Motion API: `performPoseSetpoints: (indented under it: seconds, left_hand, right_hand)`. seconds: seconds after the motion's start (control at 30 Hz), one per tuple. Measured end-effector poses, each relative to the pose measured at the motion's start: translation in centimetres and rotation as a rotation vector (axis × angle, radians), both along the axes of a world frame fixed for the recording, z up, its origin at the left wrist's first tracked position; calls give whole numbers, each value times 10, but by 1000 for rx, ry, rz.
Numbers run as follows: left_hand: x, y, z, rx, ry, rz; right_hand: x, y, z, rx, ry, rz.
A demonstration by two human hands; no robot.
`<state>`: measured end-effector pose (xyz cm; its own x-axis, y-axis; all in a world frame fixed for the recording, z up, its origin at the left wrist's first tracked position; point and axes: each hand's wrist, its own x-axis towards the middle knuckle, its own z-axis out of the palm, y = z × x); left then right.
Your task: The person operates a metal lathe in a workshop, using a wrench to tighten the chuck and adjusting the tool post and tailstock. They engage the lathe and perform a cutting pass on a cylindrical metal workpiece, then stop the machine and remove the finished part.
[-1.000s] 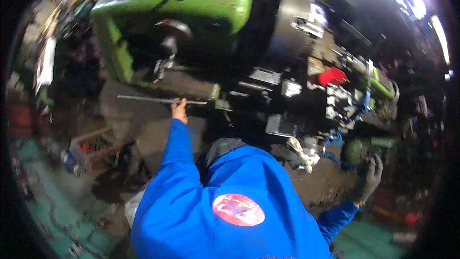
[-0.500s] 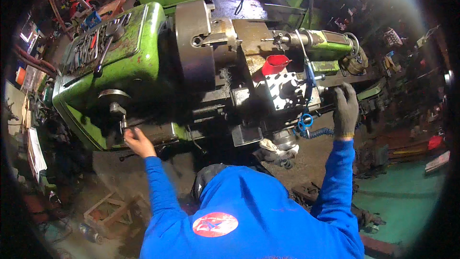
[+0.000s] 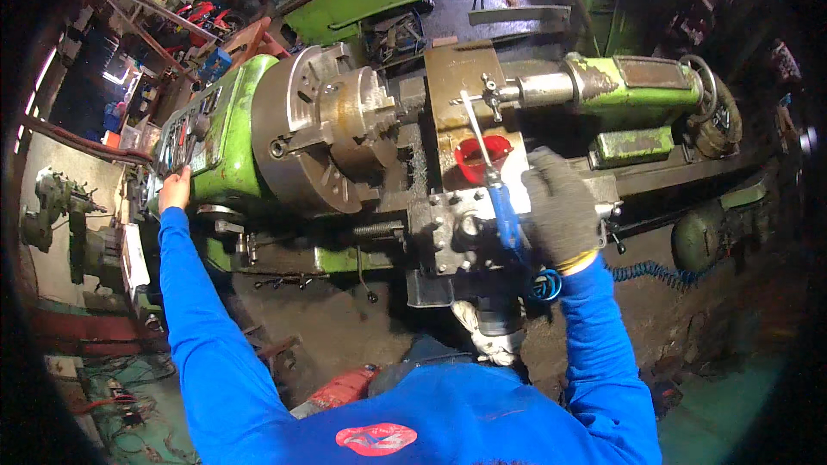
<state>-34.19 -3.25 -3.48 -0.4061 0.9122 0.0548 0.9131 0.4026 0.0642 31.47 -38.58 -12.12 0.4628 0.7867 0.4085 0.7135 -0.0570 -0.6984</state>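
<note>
A: A cluttered workshop, with a brown floor [image 3: 646, 319] showing at the lower right. What's nearest?

B: A blue jacket [image 3: 465, 422] across the bottom, its sleeves reaching up on both sides. Just above it, right of bottom centre, is a white rag [image 3: 497, 349].

A: And the right hand [image 3: 562, 211]?

B: Right of centre, in a dark grey glove, back toward us. The fingers point up and look a little bent — the palm is hidden, so I can't tell whether it grips anything. The blue air gun [image 3: 506, 217] is just left of it, nozzle toward the upper centre.

A: The left hand [image 3: 175, 191]?

B: Bare, at the left of the frame, by the edge of the green headstock [image 3: 241, 133]. Its fingers are close together; whether they hold something, I can't tell. Tools [image 3: 178, 142] lie on the headstock's top, just above it in the frame.

A: And between the hands?

B: The tool post [image 3: 448, 228] near centre, then a red cup [image 3: 468, 169] beyond it, with the nozzle crossing in front. Left of centre stands the big grey chuck [image 3: 289, 116]; the tailstock [image 3: 642, 90] is at the upper right.

A: Farthest?

B: A long green beam [image 3: 379, 4] along the top — and clutter at the upper left.
</note>
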Motion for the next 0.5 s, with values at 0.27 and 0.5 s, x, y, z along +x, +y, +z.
performPoseSetpoints:
  seconds: [0.27,0.5]
  left_hand:
    - [53,-1,-5,-38,60,-35]
    - [68,-15,-46,268,-201,-205]
  right_hand:
    - [-7,9,5,27,11,-74]
    - [-8,5,14,-195,71,-127]
